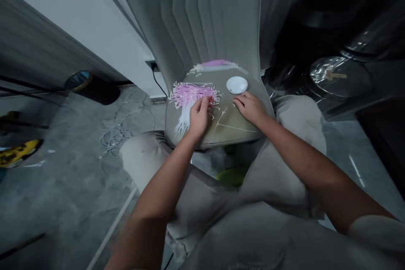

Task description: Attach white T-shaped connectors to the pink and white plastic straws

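Note:
On the grey chair seat (240, 137) lies a pile of thin pink and white strips (190, 93) with small white ends. My left hand (199, 116) is at the right side of this pile, fingers pressed together; what they hold, if anything, is too small to make out. My right hand (249, 107) is closed in a pinch just below a small white round dish (237, 85), with a tiny pale piece at its fingertips. Between my hands a few thin pale strips (237, 127) lie on the seat. Another pink and white bundle (218, 64) rests against the backrest.
Coiled cable (118, 135) lies on the floor at the left, near a dark cylinder (95, 88). A power socket with a black plug (154, 66) is left of the chair. Shiny clear-covered items (332, 76) stand at the right. Something green (232, 176) is under the seat.

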{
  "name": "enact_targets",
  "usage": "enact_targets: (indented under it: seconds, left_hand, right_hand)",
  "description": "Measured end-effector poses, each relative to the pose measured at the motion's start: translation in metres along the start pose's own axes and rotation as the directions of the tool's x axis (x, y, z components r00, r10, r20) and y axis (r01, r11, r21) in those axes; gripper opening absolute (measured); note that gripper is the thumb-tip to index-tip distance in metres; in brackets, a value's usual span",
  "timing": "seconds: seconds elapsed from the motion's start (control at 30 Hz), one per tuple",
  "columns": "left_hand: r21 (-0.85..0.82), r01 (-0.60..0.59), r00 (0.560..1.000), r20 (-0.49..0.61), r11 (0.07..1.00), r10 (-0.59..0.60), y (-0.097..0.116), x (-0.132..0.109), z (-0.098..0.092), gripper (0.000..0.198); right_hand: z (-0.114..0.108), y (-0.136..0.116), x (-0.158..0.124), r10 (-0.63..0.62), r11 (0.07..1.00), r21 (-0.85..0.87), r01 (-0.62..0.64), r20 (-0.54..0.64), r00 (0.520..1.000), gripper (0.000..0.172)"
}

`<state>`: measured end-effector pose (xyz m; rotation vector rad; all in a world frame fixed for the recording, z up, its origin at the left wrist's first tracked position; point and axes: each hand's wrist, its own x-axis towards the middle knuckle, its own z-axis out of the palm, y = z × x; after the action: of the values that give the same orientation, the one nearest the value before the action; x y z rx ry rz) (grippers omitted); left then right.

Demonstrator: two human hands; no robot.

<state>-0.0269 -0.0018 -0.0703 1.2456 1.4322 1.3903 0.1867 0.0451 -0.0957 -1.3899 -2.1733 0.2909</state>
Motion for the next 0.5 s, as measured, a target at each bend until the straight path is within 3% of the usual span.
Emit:
enact_targets:
  seconds: [0.17,0.23,0.3,0.37,0.43,0.5]
  left_hand:
    - [-0.287,0.086,0.996,0.037,0.954,-0.079,0.014,-0.022,0.006,0.061]
    - [-0.331,0.122,0.988,0.133,0.936,-0.081,0.021,-0.04,0.018,0.067]
    - [-0.171,0.018,0.986,0.168,0.985,0.012,0.026,-0.06,0.034,0.063]
    - [-0.115,-0.056,0.978,0.193,0.992,0.077,0.029,-0.08,0.047,0.046]
    - [-0.007,-0.207,0.947,0.248,0.978,0.202,0.03,-0.095,0.054,0.039]
    - [0.122,-0.376,0.89,0.324,0.919,0.321,0.033,-0.104,0.056,0.041]
  right_hand:
    - [-0.017,-0.033,-0.028,-0.056,0.998,0.013,0.059,-0.153,0.987,0.055]
    - [-0.016,-0.059,-0.047,-0.184,0.979,0.05,0.196,-0.181,0.966,0.06]
    - [-0.012,-0.083,-0.065,-0.359,0.929,0.05,0.367,-0.125,0.925,0.066]
    - [-0.008,-0.098,-0.077,-0.45,0.889,0.045,0.456,-0.102,0.887,0.065]
    - [-0.008,-0.1,-0.082,-0.524,0.85,0.023,0.526,-0.072,0.849,0.069]
    - [-0.011,-0.093,-0.081,-0.551,0.834,-0.011,0.551,-0.041,0.833,0.072]
